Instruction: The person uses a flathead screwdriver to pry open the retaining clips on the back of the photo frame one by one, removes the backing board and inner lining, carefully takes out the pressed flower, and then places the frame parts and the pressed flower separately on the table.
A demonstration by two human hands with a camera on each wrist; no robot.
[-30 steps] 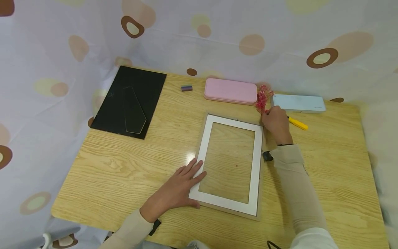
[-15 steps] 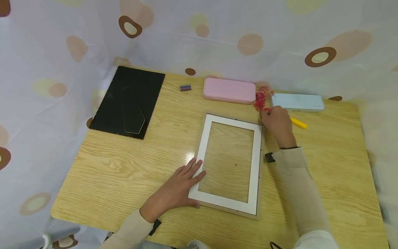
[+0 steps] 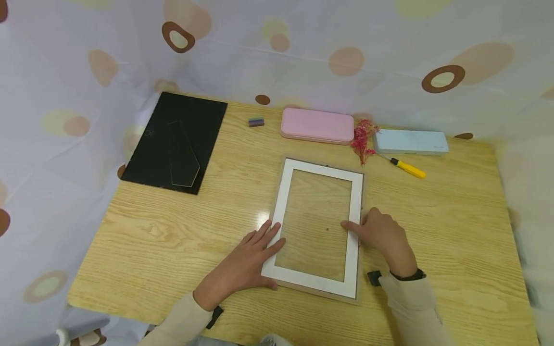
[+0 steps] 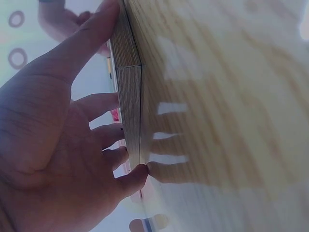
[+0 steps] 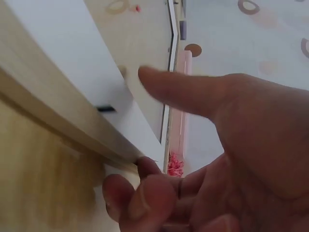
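Observation:
A picture frame with a pale wooden rim, a white mat and a see-through middle lies flat on the table. Spread fingers of my left hand rest over its lower left corner. In the left wrist view, the thumb is along one side of the wooden rim and the fingertips touch another. My right hand is at the frame's right edge, thumb reaching over the mat. The right wrist view shows the thumb raised above the mat and the other fingers loosely curled beside the rim.
Red dried flowers lie between a pink case and a light blue case. A yellow-handled screwdriver is in front of them. A black backing board with a stand lies at left, and a small striped block farther back.
My right hand has left the stems of the red flowers, which stay by the cases, and has come down to the frame's right edge. The left hand keeps its place.

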